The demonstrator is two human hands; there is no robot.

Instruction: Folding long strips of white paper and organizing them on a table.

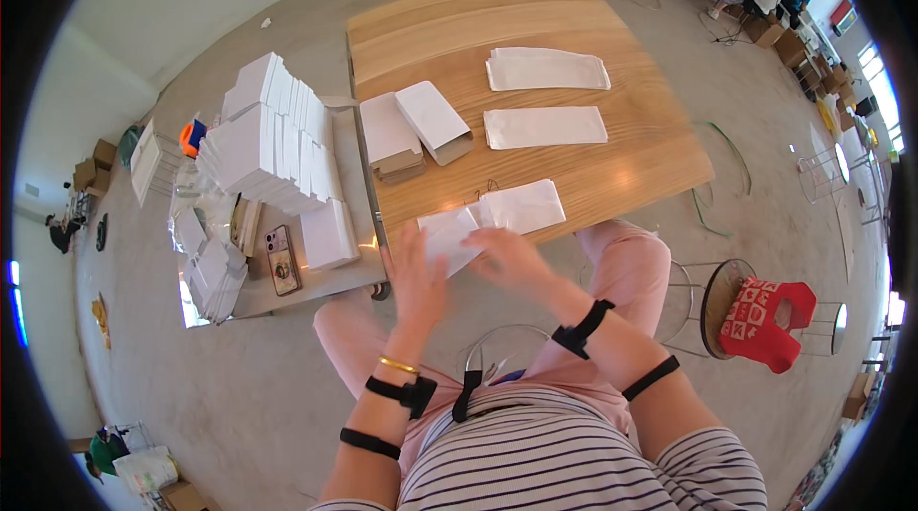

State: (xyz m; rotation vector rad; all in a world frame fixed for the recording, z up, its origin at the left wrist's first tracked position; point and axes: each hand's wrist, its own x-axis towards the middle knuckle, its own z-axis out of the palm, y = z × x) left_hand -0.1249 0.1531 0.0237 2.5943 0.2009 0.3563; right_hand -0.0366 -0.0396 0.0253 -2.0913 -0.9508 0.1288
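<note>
At the near edge of the wooden table (574,43), a white paper bag (449,236) lies flat, gripped between both hands. The left hand (414,282) has fingers spread upward against the bag's near-left end; the right hand (512,258) presses its fingers down on the bag's right side. Touching the bag just beyond the right hand lies a second white bag (524,205). Farther ahead of the hands rest two flat white bags (545,127) (547,69) and a short stack of bags (411,129). To the left of the left hand stands a metal side table (316,286) carrying tall piles of white bags (268,133) and a phone (280,258). Right of the right hand stands a stool (719,305) bearing a red cloth (770,320).
</note>
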